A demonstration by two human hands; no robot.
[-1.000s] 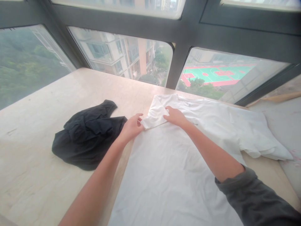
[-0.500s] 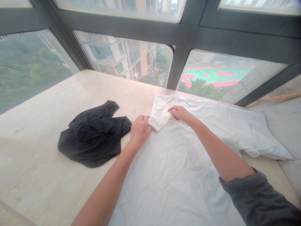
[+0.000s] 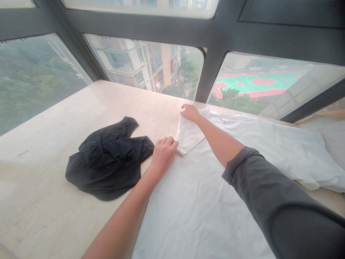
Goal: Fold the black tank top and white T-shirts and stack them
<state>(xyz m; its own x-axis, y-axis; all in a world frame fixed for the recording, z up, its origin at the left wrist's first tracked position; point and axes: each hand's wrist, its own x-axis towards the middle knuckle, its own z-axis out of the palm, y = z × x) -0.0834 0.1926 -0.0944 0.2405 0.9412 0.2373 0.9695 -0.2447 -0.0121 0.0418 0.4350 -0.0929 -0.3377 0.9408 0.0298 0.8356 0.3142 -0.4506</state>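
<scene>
A white T-shirt (image 3: 205, 187) lies spread on the pale stone ledge, its collar toward the window and its near sleeve folded inward over the body. My left hand (image 3: 165, 151) is closed on the shirt's left edge, at the lower corner of that sleeve. At the upper corner of the folded sleeve is my right hand (image 3: 190, 112), its fingers curled at the cloth's edge; whether they pinch the fabric I cannot tell. A crumpled black garment (image 3: 107, 162) rests on the ledge just left of my left hand.
The stone ledge (image 3: 40, 172) runs up to the dark window frame (image 3: 134, 27) along the back and left. Past the shirt's far right side is a pale surface (image 3: 329, 133).
My right hand has moved left and away from me, from the middle of the sleeve to its upper corner. My left hand stays at the shirt's edge. The view has shifted slightly.
</scene>
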